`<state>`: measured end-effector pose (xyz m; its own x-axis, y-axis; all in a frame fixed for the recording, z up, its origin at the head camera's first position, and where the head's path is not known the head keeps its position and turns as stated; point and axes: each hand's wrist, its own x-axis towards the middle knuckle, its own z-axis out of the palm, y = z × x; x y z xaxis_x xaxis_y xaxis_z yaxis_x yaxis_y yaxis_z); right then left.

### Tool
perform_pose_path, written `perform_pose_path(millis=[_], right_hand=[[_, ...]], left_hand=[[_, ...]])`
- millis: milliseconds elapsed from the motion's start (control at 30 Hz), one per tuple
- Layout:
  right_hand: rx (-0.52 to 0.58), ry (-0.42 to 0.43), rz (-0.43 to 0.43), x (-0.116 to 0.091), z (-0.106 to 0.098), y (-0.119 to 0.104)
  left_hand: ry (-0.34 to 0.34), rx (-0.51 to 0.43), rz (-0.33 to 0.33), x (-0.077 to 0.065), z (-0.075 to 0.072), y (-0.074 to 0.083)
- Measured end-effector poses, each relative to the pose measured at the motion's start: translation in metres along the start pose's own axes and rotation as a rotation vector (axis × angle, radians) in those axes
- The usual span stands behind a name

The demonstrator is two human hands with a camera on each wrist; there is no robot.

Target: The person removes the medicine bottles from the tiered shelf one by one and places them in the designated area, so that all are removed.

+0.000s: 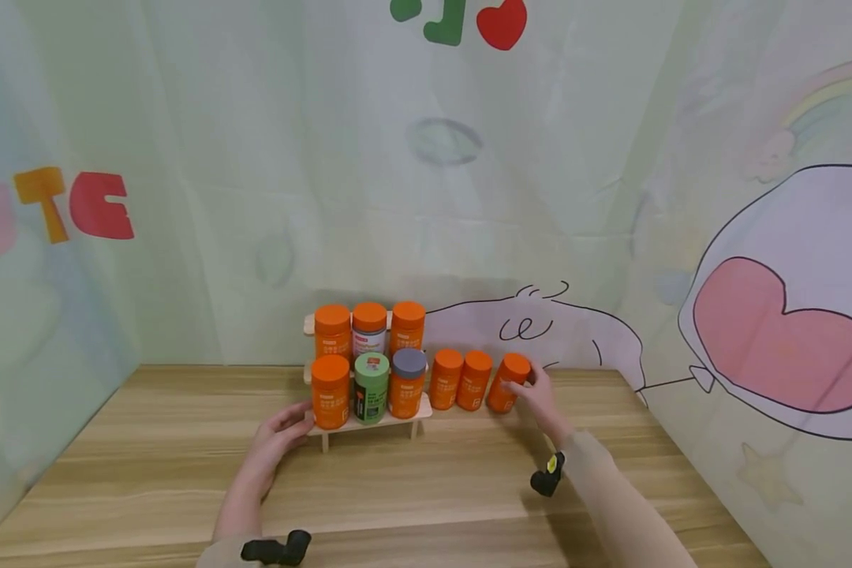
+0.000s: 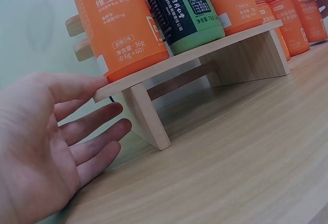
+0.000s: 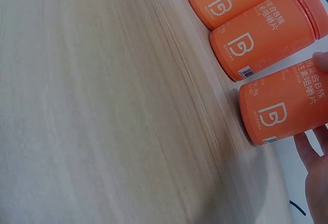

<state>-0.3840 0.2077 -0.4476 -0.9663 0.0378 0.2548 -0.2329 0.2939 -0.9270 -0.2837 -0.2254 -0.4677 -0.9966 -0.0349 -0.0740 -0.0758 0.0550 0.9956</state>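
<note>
Bottle in play: the rightmost orange bottle (image 1: 509,385) is at the right end of the row beside the rack, lid up and tilted to the right in the head view; its base is at or near the desk (image 1: 426,505), though contact is hard to make out.
Right hand: the right hand (image 1: 536,394) grasps that bottle from its right side, thumb on the near face below the lid.
Neighbours: the middle orange bottle (image 1: 474,382) has a narrow gap to the gripped one; the inner orange bottle (image 1: 446,380) is just beside it, nearest the rack.
Left hand: the left hand (image 2: 46,131) grasps nothing; its thumb touches the left end of the wooden rack (image 2: 179,61), the other fingers loosely bent below.
Front shelf: a front-left orange bottle (image 1: 330,393), a green jar (image 1: 372,386) and a grey-lidded orange bottle (image 1: 406,394) stand side by side.
Bottle handling: a light grip high on the body should suffice; turning the wrist until the base sits level would suit a round bottle best.
Row spacing: a straight sideways path, with the base clear of the middle bottle, would likely avoid a knock.
Rack care: the left thumb had best press gently, since a shove could rock the loaded shelf.
</note>
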Motion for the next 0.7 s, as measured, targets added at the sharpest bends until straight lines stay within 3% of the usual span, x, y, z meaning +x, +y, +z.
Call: perform_pose_path(millis=[467,700], right_hand=[[-0.029,-0.01,0.0,0.002,0.005,0.004],[-0.016,-0.046,0.001,-0.008,0.004,-0.016]], left_hand=[[0.006,-0.003,0.006,-0.002,0.0,0.001],[-0.006,-0.033,0.092,0.0,-0.003,-0.006]])
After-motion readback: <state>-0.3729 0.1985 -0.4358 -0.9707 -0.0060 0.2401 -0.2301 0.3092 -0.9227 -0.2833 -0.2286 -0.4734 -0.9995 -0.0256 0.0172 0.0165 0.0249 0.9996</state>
